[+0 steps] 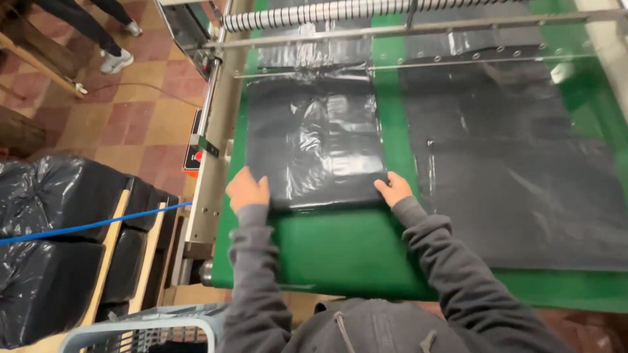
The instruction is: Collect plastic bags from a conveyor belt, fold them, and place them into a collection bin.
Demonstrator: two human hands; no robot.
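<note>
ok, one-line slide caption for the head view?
Both hands, left and right, press the near corners of a black plastic bag stack on a green conveyor belt.

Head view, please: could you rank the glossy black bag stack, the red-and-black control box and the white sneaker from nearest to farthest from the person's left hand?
1. Glossy black bag stack: on the green belt, its near left corner under the left hand.
2. Red-and-black control box: just left of the hand, on the machine's side rail.
3. White sneaker: far upper left, on the tiled floor.
</note>
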